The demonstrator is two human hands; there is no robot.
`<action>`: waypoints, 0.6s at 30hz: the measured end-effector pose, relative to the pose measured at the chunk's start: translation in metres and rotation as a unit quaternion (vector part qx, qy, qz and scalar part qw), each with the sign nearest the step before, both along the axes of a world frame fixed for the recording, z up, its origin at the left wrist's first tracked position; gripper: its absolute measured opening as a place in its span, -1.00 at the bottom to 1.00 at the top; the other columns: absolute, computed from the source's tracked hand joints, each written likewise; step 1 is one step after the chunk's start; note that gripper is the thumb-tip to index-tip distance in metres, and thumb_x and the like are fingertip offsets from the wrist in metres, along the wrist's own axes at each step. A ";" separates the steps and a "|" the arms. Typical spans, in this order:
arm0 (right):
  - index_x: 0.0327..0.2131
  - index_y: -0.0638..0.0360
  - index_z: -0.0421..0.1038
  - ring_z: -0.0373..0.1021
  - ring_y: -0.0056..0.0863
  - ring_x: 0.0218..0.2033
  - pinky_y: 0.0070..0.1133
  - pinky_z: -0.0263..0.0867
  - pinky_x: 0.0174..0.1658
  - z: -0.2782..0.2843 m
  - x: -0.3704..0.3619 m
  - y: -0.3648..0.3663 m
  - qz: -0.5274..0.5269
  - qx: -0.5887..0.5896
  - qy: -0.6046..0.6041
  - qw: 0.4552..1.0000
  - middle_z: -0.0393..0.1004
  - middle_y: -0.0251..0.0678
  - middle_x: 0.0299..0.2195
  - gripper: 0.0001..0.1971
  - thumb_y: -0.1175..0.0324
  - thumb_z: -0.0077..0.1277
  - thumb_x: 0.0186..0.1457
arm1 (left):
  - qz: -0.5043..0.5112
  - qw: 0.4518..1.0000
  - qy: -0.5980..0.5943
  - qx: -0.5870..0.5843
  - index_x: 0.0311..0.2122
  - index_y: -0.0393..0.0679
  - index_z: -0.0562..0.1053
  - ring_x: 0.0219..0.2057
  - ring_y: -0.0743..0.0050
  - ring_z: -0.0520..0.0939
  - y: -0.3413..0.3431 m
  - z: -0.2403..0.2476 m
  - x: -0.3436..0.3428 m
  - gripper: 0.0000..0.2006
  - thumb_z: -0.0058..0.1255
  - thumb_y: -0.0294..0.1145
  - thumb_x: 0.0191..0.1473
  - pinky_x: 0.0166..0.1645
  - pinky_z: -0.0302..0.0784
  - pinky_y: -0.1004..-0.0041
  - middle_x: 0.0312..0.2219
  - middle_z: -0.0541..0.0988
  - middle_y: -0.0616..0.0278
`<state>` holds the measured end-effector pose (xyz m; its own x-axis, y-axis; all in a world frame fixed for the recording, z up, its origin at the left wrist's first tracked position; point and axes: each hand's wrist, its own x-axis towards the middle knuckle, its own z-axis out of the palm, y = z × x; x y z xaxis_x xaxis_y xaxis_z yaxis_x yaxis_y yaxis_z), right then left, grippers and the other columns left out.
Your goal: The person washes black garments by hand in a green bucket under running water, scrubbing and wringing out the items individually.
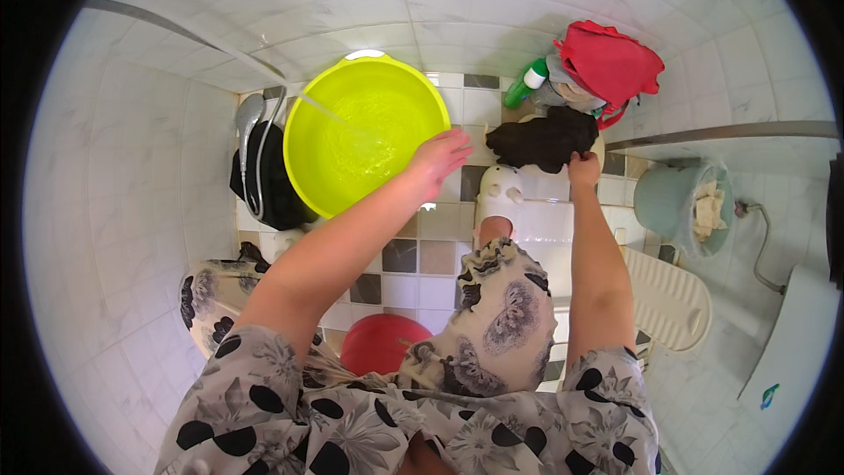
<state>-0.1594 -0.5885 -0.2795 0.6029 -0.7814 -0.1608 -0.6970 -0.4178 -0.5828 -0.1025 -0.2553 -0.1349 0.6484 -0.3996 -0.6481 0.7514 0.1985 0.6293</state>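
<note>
My left hand [440, 158] is held over the right rim of a lime-green basin [303, 136], its fingers stretched to the right with nothing in them. The basin has water [365, 145] in it, and a thin stream runs in from the upper left. My right hand [583, 169] pinches the lower right edge of a crumpled dark brown cloth [543, 136]. That cloth lies spread out to the right of the basin, just beyond my white slipper [499, 189]. Much of what is under the cloth is hidden.
Left of the basin, a shower head [251, 113] with its hose rests by black fabric [259, 178]. A green bottle [526, 84] and red bag [611, 62] stand behind the cloth. A lined bin [659, 198] is at right. A red bowl-like item [378, 341] sits below me.
</note>
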 end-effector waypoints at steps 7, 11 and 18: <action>-0.15 0.28 0.38 0.37 -0.07 -0.17 -0.32 0.29 -0.08 0.028 -0.002 0.012 0.074 -0.131 0.088 0.985 0.43 0.03 -0.20 -0.55 0.14 0.06 -0.06 | 0.016 0.993 -0.045 0.108 0.05 -0.30 0.24 -0.04 0.36 0.46 0.135 0.062 0.009 -0.55 -0.04 -0.34 0.07 0.04 0.34 0.46 -0.09 0.44 0.13; -0.17 0.25 0.37 0.44 -0.26 -0.35 -0.46 0.36 -0.25 0.061 0.026 -0.018 0.306 -0.042 0.064 0.949 0.48 -0.13 -0.28 -0.56 0.10 0.06 -0.03 | -0.062 0.956 -0.242 0.156 0.05 -0.27 0.25 -0.03 0.39 0.45 0.218 0.139 0.032 -0.56 -0.06 -0.27 0.12 0.10 0.29 0.42 -0.06 0.44 0.12; -0.13 0.22 0.34 0.35 -0.65 -0.47 -0.70 0.27 -0.40 0.214 0.095 0.228 0.515 0.171 0.040 0.839 0.43 -0.41 -0.39 -0.71 0.27 -0.09 0.14 | 0.147 0.936 -0.242 0.211 -0.02 -0.26 0.34 -0.08 0.41 0.48 0.413 0.134 -0.022 -0.64 -0.07 -0.31 0.11 0.03 0.34 0.46 -0.16 0.50 0.16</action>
<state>-0.0640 -0.3603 -0.0652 0.9064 0.2481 -0.3419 -0.1109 -0.6414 -0.7592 -0.1241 0.1580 -0.0007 0.9481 0.0669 -0.3108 0.3109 0.0094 0.9504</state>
